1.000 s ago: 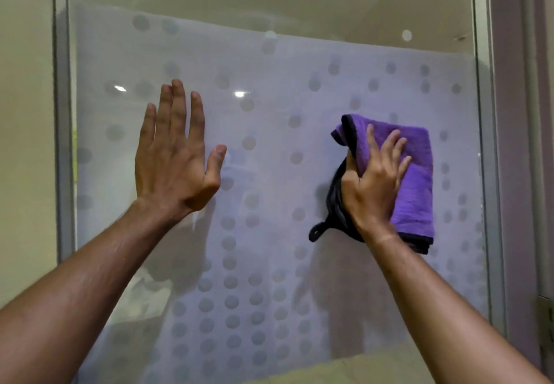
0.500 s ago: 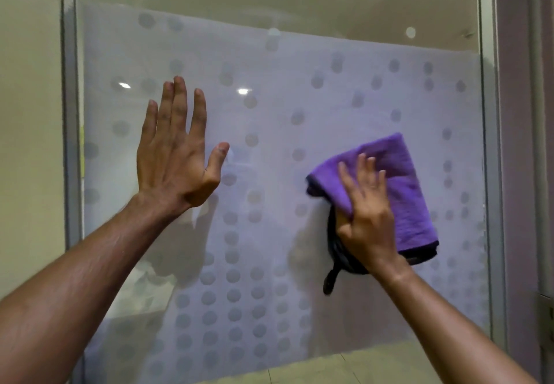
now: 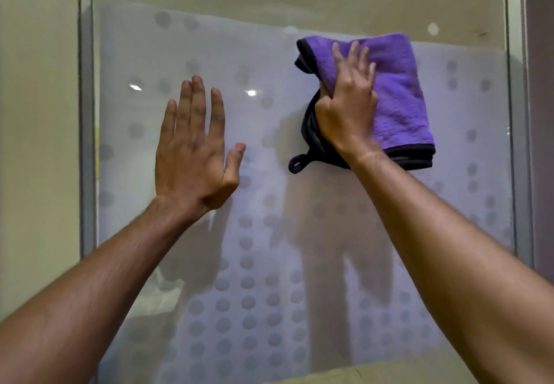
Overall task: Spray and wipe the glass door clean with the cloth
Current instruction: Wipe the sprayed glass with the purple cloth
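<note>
The glass door (image 3: 269,53) fills the view, with a frosted band dotted with clear circles. A folded purple cloth (image 3: 401,98) with black edging and a black hanging loop is pressed flat against the upper right of the glass. My right hand (image 3: 349,104) lies on the cloth's left half, fingers spread upward, thumb side gripping its black edge. My left hand (image 3: 195,149) rests flat on the glass at centre left, fingers apart, holding nothing. No spray bottle is in view.
A grey metal frame post (image 3: 87,143) runs down the left of the glass, with a beige wall (image 3: 36,143) beyond it. Another frame edge (image 3: 520,143) bounds the right side. Faint smears show on the clear upper pane.
My right hand has swept the cloth from mid-height up to the top edge of the frosted band. My left hand stays flat on the glass in about the same spot.
</note>
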